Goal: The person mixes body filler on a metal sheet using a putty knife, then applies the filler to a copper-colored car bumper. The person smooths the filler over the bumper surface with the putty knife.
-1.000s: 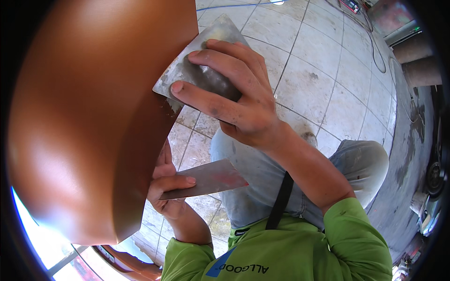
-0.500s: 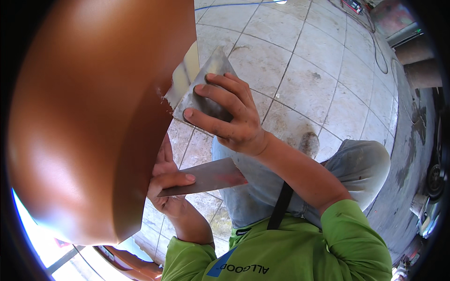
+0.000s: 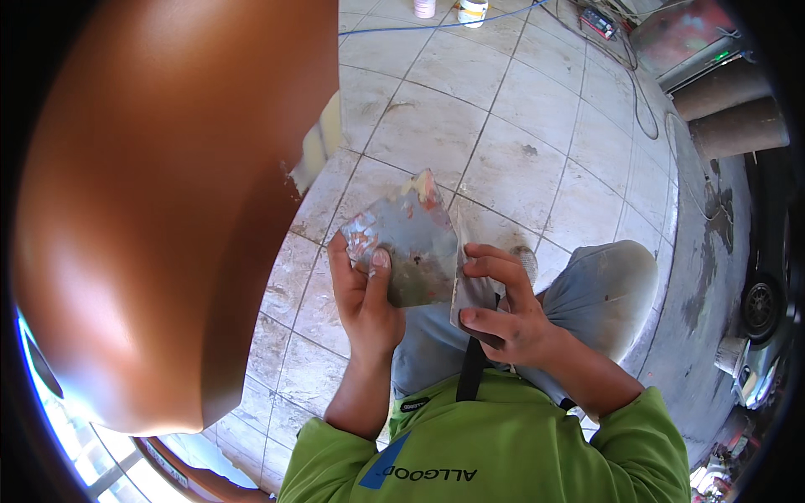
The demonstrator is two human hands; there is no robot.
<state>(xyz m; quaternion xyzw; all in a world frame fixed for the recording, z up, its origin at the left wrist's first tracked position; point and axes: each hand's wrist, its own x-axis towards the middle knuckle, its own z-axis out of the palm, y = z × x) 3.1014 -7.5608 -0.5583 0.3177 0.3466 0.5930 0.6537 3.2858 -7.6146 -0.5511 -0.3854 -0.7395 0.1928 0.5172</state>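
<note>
My left hand (image 3: 366, 306) is closed on a flat metal plate (image 3: 412, 251), thumb on its face, which is smeared with grey, whitish and reddish filler; a cream dab sits at its far corner. Beside the plate, my right hand (image 3: 516, 310) grips a thin metal putty spreader (image 3: 472, 289), tilted nearly edge-on, its edge at or against the plate's right side. Whether they touch is hard to tell. To the left stands a large brown-orange painted body panel (image 3: 168, 210). A cream and grey filler patch (image 3: 315, 151) covers its right edge, apart from both hands.
Pale floor tiles (image 3: 436, 126) lie beyond the panel, with my bent knee (image 3: 604, 285) on the right. A blue hose (image 3: 394, 30) crosses at the top near a white can (image 3: 472, 12). Dark cables (image 3: 633, 75) lie further right. A vehicle wheel (image 3: 761, 308) shows at the far right.
Both hands have come away from the panel and together in front of me. The right hand's spreader has left the filler patch; the left hand's plate is raised with its smeared face showing.
</note>
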